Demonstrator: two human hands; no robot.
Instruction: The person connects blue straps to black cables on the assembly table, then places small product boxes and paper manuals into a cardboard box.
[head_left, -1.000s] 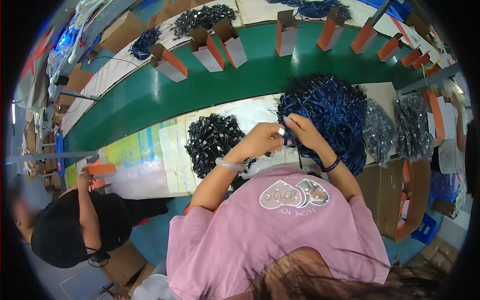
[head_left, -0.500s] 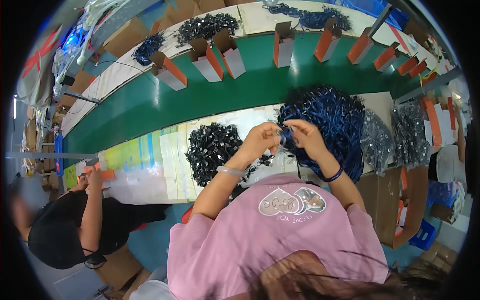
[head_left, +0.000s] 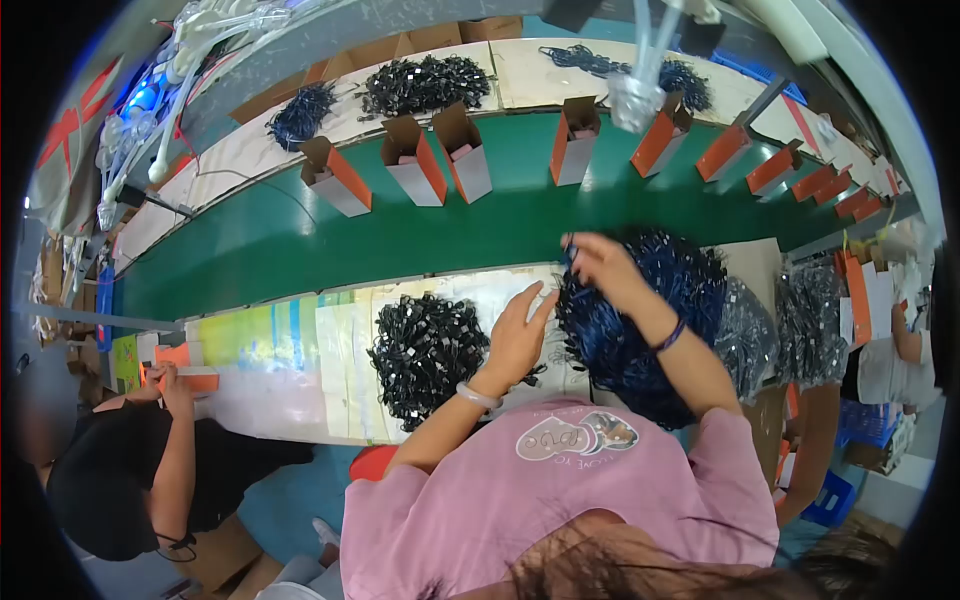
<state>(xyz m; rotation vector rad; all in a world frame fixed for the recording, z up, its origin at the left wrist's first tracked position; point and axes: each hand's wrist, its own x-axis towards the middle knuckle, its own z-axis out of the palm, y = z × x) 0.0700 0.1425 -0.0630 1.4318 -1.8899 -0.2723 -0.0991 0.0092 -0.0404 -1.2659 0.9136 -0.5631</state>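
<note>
The hands are no longer meeting as they were a moment earlier: the right hand [head_left: 607, 270] is now reaching farther forward, to the near edge of the green belt [head_left: 400, 235], while the left hand [head_left: 518, 338] is staying behind, just apart from it. The right hand is curling nearly closed, its fingertips pinching a small dark blue cord [head_left: 571, 252]; its forearm is passing over the blue pile [head_left: 655, 310]. The left hand is standing well open, fingers spread and holding nothing visible, over the table [head_left: 265, 400] between the black pile [head_left: 425, 355] and the blue one. Bags [head_left: 748, 335] are lying at the blue pile's right. The view is also shifting, with a clear fitting [head_left: 635, 100] now hanging in at the top. At far left, a co-worker's hands [head_left: 172, 380] are touching an orange box [head_left: 205, 380].
</note>
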